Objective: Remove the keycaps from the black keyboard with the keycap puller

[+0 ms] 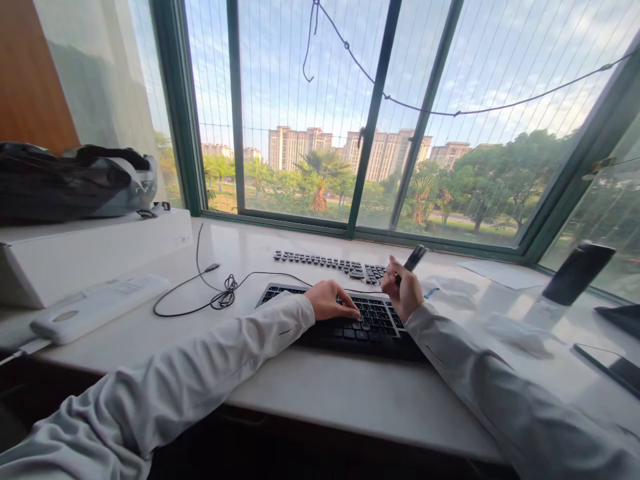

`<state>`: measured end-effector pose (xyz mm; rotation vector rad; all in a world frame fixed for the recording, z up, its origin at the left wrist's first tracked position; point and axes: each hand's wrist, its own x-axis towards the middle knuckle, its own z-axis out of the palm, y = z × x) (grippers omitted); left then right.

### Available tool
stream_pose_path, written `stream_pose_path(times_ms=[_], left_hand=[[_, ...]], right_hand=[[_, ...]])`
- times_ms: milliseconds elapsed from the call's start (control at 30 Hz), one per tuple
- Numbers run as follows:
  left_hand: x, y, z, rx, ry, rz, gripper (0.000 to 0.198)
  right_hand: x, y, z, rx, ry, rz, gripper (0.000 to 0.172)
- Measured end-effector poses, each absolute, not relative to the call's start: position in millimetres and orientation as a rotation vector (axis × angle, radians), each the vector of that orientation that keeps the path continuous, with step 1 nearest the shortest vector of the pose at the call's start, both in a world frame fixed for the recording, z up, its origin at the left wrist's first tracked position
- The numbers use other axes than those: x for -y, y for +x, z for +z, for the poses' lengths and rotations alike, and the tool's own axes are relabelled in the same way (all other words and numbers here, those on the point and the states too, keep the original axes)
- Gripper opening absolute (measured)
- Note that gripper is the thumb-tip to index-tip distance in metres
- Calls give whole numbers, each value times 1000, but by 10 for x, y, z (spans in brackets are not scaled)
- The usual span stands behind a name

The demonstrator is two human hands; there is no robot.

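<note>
We rest our left hand (331, 300), fingers flat, on the black plastic keyboard (360, 321) lying at the white desk's (350, 393) middle. Our right hand (404, 288) grips a slim dark tool (415, 257) pointing to one o'clock; loose grey keycaps (330, 263) lie at twelve

White desk (320, 393) below a green-framed window. Black keyboard (350, 323): left hand (331, 300) flat on its keys; right hand (404, 288) raised just above its right end, closed around a dark tool (415, 257). Row of loose black keycaps (330, 264) behind the keyboard. Tangled black cable (223, 297) to the left. White remote-like device (97, 308) and dark bag (70, 179) far left.
</note>
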<state>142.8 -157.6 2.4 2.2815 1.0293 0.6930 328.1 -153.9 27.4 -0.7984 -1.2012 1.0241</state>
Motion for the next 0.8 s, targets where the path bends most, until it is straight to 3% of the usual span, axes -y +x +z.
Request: stream_pose_path(times_ms=[267, 800], left_hand=[[1540, 1438, 16, -1128, 2233, 646, 45], [1557, 1423, 55, -1069, 2199, 620, 45]], right_hand=[[1645, 2977, 177, 1049, -716, 1446, 49], [1714, 2957, 173, 834, -782, 1589, 48]])
